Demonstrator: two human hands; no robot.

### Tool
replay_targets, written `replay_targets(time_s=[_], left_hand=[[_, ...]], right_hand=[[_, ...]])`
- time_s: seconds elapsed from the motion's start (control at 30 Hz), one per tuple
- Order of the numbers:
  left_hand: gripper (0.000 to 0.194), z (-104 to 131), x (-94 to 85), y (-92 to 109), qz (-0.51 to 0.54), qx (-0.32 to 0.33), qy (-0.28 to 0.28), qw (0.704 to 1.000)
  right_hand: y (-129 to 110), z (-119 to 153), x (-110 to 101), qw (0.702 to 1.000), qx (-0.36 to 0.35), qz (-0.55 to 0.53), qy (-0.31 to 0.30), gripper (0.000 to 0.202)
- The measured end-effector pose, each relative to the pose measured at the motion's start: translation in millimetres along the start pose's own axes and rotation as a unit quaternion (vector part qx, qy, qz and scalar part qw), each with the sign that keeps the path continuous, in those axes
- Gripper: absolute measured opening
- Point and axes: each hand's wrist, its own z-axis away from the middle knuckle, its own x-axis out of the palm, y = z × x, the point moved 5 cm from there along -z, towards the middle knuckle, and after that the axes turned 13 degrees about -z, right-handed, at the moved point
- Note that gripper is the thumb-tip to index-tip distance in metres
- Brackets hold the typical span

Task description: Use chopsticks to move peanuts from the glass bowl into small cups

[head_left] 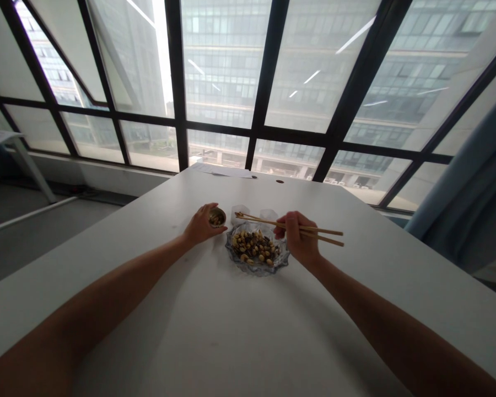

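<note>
My left hand (202, 224) is wrapped round a small round cup (224, 225), tilted so its mouth faces me; several small pieces show inside. In my right hand (298, 237) is a pair of chopsticks (322, 231), held level with their tips pointing left toward the cup. A small dark piece (240, 215) appears to be at the tips, too small to name. Below the chopsticks stands a clear scalloped glass bowl (236, 263), between my two hands. It holds a heap of nuts in shells (254, 242), mixed with dark seeds.
Two small translucent containers (268, 215) stand just behind the bowl. The white table (215, 342) stretches to the windows, with papers (223, 171) and two round holes at its far end. A blue curtain (463, 193) hangs at the right.
</note>
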Motion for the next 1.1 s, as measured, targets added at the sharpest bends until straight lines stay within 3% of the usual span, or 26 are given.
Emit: replay_targets(time_s=[0.17, 0.27, 0.33, 0.47, 0.6, 0.77, 0.93, 1.1], left_hand=[[0.084, -0.2, -0.4, -0.4, 0.028, -0.017, -0.016, 0.999], [0.084, -0.1, 0.9, -0.1, 0.037, -0.016, -0.023, 0.999], [0.084, -0.1, 2.2, -0.1, 0.038, -0.015, -0.022, 0.999], [0.08, -0.5, 2.5, 0.9, 0.032, -0.011, -0.011, 0.999], [0.077, -1.2, 0.7, 1.2, 0.023, -0.017, -0.009, 1.0], [0.074, -1.1, -1.4, 1.8, 0.017, -0.022, -0.012, 1.0], [0.07, -1.3, -2.4, 2.2, 0.017, -0.024, -0.013, 0.999], [0.068, -1.2, 0.0, -1.3, 0.018, -0.043, -0.013, 0.999]], right_hand=[[-5.9, -15.9, 61.2, 0.99, -0.042, 0.053, -0.126, 0.056], [1.2, -27.6, 74.5, 0.987, -0.003, 0.04, -0.154, 0.057], [-1.2, -32.4, 64.2, 0.993, 0.016, -0.002, -0.116, 0.058], [-20.1, -32.0, 17.4, 0.998, 0.054, -0.039, -0.008, 0.061], [-28.1, -21.8, -11.7, 0.986, 0.159, -0.004, -0.055, 0.065], [-5.1, -3.0, -11.1, 0.956, 0.256, 0.018, -0.143, 0.067], [14.2, -7.4, -8.2, 0.975, 0.204, 0.024, -0.084, 0.067], [6.0, -19.8, -25.6, 0.982, 0.181, 0.029, -0.04, 0.07]])
